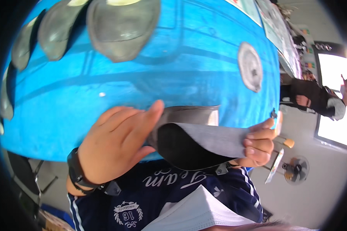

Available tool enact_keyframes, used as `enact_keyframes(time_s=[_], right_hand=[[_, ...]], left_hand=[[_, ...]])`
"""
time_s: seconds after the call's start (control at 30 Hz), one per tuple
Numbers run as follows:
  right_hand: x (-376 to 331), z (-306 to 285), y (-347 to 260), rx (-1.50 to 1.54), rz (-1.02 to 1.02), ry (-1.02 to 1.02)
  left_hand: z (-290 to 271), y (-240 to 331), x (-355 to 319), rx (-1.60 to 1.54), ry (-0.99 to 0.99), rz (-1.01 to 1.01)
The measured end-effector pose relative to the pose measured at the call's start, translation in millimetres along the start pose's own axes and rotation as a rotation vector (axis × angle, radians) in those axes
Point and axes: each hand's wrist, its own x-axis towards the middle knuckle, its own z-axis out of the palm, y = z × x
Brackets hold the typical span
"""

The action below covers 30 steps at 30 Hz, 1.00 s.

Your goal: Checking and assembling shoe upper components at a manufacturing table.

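Observation:
My right hand (pixel 260 144) grips the right end of a curled piece of flexible grey sheet (pixel 219 138) with a black inner side, its fingers wrapped over the edge. Beside the piece's left end is my left hand (pixel 117 142), fingers stretched out and the thumb apart; whether it touches the piece I cannot tell. Behind the curled sheet, a grey part with a pale right end (pixel 192 115) lies against the blue table (pixel 189 84); whether it belongs to the same piece is unclear.
Several curved grey pieces (pixel 121 29) lie in a row at the far left. A round grey dish (pixel 250 67) holding something small and dark stands at the right. Beyond the table are papers (pixel 275 34), a person in dark clothing (pixel 316 98) and a fan (pixel 297 169).

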Motion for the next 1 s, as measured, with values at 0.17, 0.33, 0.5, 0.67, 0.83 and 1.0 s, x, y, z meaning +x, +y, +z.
enact_keyframes(time_s=[0.17, 0.33, 0.5, 0.67, 0.83, 1.0], right_hand=[[-3.6, 3.5, 0.6, 0.046, -0.008, -0.048], [-16.7, -24.3, -0.1, 0.047, -0.143, -0.097], [-5.5, -17.7, -7.5, 0.024, -0.010, -0.275], [-4.7, -16.8, -7.9, 0.004, -0.009, -0.283], [-2.1, -11.7, -7.8, 0.003, -0.006, -0.304], [-0.3, -14.2, -8.3, -0.010, 0.046, -0.354]], left_hand=[[-2.0, -1.2, -7.1, -0.001, -0.011, -0.034], [-0.1, 1.3, -7.9, 0.001, 0.016, -0.011], [5.1, 4.3, -10.7, -0.015, 0.064, -0.038], [-7.4, 9.2, -9.1, -0.055, 0.040, -0.134], [-15.9, 6.0, -12.2, -0.147, 0.162, -0.184], [-14.5, 1.5, -16.3, -0.164, 0.358, -0.211]])
